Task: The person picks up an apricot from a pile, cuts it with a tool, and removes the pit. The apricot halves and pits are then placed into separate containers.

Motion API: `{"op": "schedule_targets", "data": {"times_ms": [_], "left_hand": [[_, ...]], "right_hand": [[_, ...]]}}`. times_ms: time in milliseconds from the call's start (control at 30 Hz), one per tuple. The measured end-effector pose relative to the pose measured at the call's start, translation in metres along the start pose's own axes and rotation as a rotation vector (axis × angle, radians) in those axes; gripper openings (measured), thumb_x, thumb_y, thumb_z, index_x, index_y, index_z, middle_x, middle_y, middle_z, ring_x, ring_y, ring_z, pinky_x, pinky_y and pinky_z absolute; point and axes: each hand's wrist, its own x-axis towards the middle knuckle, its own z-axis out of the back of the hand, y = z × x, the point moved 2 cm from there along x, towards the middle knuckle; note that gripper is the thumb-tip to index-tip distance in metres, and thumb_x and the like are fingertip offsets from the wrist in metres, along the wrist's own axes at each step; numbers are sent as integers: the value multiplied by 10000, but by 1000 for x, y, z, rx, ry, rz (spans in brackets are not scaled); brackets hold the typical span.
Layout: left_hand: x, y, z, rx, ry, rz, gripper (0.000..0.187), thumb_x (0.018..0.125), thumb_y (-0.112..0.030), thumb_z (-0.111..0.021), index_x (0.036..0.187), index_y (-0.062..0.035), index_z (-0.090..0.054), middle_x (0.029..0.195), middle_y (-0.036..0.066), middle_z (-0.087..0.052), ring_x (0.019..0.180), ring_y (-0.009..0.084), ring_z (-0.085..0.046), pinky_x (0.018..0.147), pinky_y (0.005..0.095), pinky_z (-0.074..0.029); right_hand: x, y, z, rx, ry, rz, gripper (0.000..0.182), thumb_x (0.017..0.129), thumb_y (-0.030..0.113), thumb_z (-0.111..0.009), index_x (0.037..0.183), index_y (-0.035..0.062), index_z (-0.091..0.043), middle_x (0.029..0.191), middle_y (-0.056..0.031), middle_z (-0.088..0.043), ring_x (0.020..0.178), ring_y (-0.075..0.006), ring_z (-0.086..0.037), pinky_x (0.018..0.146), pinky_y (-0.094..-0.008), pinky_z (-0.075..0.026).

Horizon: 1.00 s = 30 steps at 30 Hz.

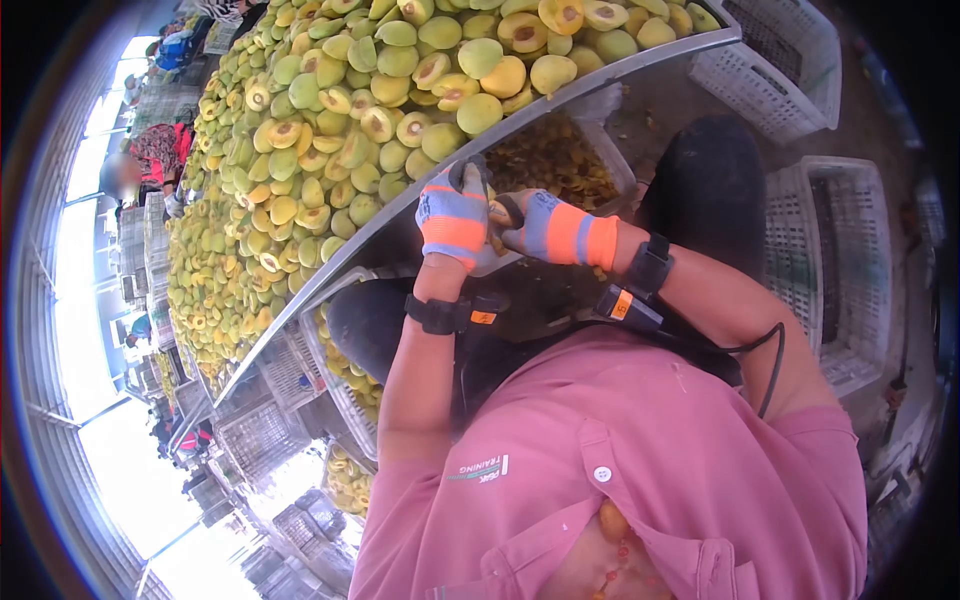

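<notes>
My left hand [455, 218], in a grey and orange glove with dark fingertips, is closed at the metal rim [620, 68] of a large table heaped with halved green-yellow fruit [395, 60]. Close beside it on the right, my right hand [562, 230] wears a matching glove, its fingers curled together. A small dark and yellow-orange item [507, 209] shows between the hands, at the right hand's fingertips. Fingers hide what each hand holds. Just beyond them, below the rim, a pale bin [612, 160] contains brownish-orange scraps.
White plastic crates [870, 270] stand at the right, with another crate [765, 95] at upper right. A crate of fruit [345, 385] is beside my left knee. At the far left, a person in a red patterned top [160, 155] is at the heap, with stacked crates nearby.
</notes>
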Motion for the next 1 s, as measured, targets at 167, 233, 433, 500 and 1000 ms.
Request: {"op": "schedule_targets", "data": {"times_ms": [167,233,433,500,1000], "left_hand": [[16,-9,25,-281,343,-243,198,919,-137,-539,951,7,-671,819,75,-654,768,139,-600,700,278,-475],[8,-15,28,-374,311,-269,173,912,-98,-543,979,10,-661,845,67,-651,782,129,-595,714,271,-473],[-29,-17,32,-364,97,-297,162,884,-87,-572,1014,-16,-637,920,131,-652,814,248,-631,738,321,-499],[-38,-38,51,-280,197,-415,175,835,-44,-576,996,-8,-637,900,151,-643,813,284,-639,706,338,-511],[-56,-35,65,-291,277,-426,183,759,-14,-573,930,9,-636,875,148,-637,760,316,-632,616,349,-516]], "right_hand": [[1,2,12,433,227,-195,201,794,190,-646,916,30,-650,681,-44,-602,658,-106,-573,601,-313,-466],[0,5,18,435,281,-193,174,803,178,-647,910,41,-651,694,-33,-601,683,-113,-577,604,-306,-464],[-20,35,26,213,486,284,179,840,185,-648,947,42,-643,762,-13,-598,788,-124,-566,621,-280,-453],[-33,55,26,425,564,139,198,840,181,-649,965,28,-633,757,-9,-591,785,-123,-564,618,-274,-450],[-44,56,8,826,686,-398,144,876,158,-616,915,21,-633,647,55,-527,548,-41,-512,463,-215,-397]]}}
